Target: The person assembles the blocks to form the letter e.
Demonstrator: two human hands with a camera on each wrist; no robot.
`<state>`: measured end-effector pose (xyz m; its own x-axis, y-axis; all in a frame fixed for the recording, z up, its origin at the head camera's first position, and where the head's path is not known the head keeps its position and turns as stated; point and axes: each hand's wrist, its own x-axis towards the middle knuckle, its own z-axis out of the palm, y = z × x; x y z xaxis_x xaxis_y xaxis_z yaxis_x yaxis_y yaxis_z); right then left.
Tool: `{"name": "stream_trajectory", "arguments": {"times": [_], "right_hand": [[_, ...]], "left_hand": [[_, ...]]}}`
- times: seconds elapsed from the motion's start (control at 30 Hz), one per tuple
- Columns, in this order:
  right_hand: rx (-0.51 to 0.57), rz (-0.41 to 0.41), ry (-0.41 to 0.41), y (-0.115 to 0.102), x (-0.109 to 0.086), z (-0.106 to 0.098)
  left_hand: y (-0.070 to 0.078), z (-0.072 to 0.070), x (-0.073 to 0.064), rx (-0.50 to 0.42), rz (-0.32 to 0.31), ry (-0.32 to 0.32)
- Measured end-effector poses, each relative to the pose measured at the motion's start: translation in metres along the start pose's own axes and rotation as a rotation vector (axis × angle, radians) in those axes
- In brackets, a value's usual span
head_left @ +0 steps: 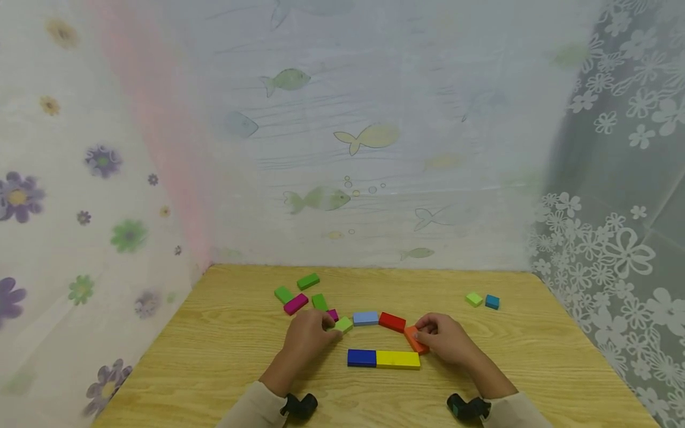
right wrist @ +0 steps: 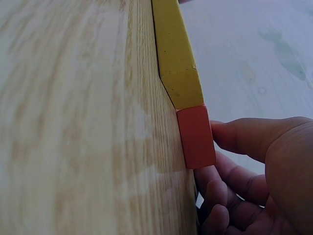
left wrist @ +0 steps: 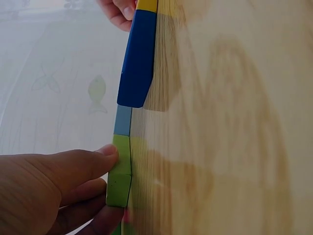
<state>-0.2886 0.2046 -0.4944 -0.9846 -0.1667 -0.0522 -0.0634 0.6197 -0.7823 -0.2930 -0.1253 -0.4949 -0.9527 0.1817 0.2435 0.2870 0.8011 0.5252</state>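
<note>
My left hand pinches a light green block at the left end of a curved row. A light blue block and a red block continue that arc to the right. At its right end, my right hand has thumb and fingers on an orange block. Nearer to me, a dark blue block lies end to end with a yellow block. The left wrist view shows my thumb against the light green block; in the right wrist view, my thumb touches the orange block.
Behind my left hand lie several loose blocks, among them a green one and a magenta one. A small lime block and a small blue block sit at the back right. A fish-patterned sheet borders the wooden table.
</note>
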Motion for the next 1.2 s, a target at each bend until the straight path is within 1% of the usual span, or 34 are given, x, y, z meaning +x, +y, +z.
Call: {"name": "stream_trajectory", "arguments": {"times": [0.57, 0.9, 1.2], "right_hand": [[-0.005, -0.008, 0.003, 0.0037, 0.0025, 0.0011], [0.006, 0.005, -0.004, 0.0031, 0.0034, 0.0017], [0.015, 0.008, -0.004, 0.0026, 0.0014, 0.0018]], "left_hand": [[0.0002, 0.0026, 0.0016, 0.0, 0.016, 0.002], [-0.0006, 0.0043, 0.0024, -0.009, 0.016, 0.003], [-0.0003, 0.0041, 0.0021, -0.013, 0.003, -0.004]]}}
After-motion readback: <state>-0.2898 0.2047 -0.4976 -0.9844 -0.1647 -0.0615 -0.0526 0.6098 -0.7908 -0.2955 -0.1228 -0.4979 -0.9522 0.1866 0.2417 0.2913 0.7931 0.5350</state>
